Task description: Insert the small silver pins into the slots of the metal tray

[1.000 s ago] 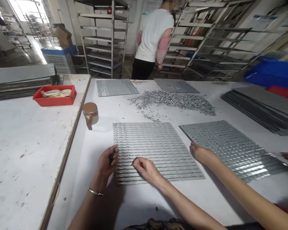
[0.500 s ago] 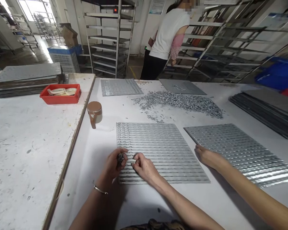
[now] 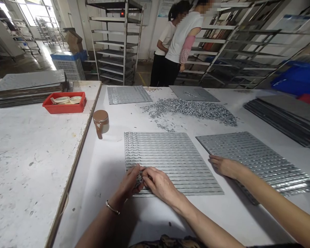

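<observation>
Cupped over the near left corner of a grey ridged plate (image 3: pixel 170 162), my left hand (image 3: pixel 130 181) holds a bunch of small shiny metal pieces (image 3: pixel 138 179). The fingers of my right hand (image 3: pixel 158 182) are pinched together against that bunch; what lies between the fingertips is hidden. Short rows of similar oval pieces run along the plate's left side, set on its ridges. To the right, another person's hand (image 3: pixel 226 167) grips the left edge of a second ridged plate (image 3: pixel 255 155), which is tilted up from the table.
Beyond the plates lies a long heap of loose metal pieces (image 3: pixel 193 109). A brown mug (image 3: pixel 100 119) stands left, near a red tray (image 3: pixel 64 107). Stacks of plates (image 3: pixel 286 119) sit at both sides. Two people (image 3: pixel 181 41) are by shelf racks (image 3: pixel 113 43) behind the table.
My left hand has moved right and turned to meet my right hand, which has stayed almost in place. The other person's plate has tilted up. A second person shows behind.
</observation>
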Demonstrator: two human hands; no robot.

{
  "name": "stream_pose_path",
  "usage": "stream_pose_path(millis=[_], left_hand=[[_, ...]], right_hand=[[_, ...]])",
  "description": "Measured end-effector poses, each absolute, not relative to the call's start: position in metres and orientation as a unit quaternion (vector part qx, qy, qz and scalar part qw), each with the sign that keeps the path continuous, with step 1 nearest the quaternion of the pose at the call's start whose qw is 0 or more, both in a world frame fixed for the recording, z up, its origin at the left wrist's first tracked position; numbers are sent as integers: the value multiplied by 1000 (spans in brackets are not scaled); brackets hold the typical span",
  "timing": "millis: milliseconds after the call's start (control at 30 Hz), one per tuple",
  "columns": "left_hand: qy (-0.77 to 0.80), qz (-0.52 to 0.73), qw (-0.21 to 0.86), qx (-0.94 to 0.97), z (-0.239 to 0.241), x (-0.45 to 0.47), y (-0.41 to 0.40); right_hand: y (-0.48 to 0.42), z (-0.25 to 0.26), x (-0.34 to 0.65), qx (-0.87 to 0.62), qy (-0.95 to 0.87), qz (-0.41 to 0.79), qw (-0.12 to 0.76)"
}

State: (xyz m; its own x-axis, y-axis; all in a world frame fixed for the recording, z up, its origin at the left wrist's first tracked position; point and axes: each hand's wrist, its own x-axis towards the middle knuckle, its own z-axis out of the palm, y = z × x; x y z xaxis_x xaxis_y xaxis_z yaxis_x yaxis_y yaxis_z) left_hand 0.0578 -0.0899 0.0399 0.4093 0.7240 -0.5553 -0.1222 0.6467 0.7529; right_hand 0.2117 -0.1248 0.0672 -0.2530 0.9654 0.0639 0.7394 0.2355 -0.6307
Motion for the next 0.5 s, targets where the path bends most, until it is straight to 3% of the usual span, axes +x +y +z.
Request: stream_pose_path(millis=[233, 500], left_hand=[[481, 293, 760, 325, 43, 59, -93], [420, 324, 749, 397, 38, 50, -86]], right_hand=[[-121, 68, 212, -569, -737, 283, 229], [-118, 57, 210, -600, -628, 349, 353]])
